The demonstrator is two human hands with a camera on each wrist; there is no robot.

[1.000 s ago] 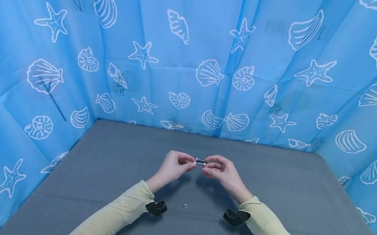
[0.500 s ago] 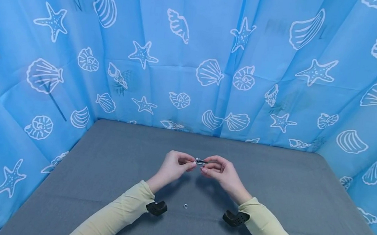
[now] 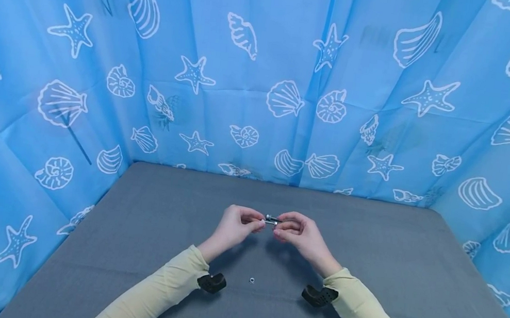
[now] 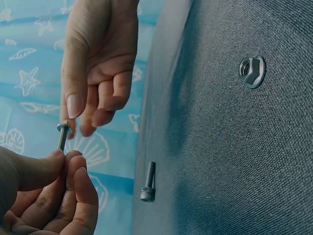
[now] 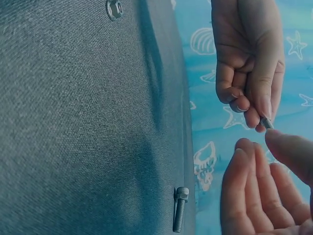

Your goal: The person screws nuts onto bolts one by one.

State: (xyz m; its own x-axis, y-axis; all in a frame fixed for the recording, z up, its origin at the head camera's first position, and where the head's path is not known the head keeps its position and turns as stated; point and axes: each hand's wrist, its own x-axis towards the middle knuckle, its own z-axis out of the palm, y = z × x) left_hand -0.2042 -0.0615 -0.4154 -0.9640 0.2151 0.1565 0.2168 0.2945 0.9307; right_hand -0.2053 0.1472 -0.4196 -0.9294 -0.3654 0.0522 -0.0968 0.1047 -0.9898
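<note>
My left hand pinches a slim metal bolt by its shank between thumb and fingertips, hiding one end. A flange nut sits at the bolt's other end, facing my right hand. In the left wrist view, my right thumb and index finger are on either side of this nut. In the right wrist view, the right thumb covers the nut while the other fingers curve below. Beyond the hands lies a second bolt with a round head. Closer to me, a loose flange nut rests on the table.
A grey cloth-covered table lies under both hands. Blue curtains with shells and starfish surround its back and sides. Black wrist-worn devices hang beneath both sleeves.
My right fingertips have shifted slightly to the left and back again at the nut. My left hand keeps its pinch on the bolt almost unmoved. The loose nut and second bolt stay put.
</note>
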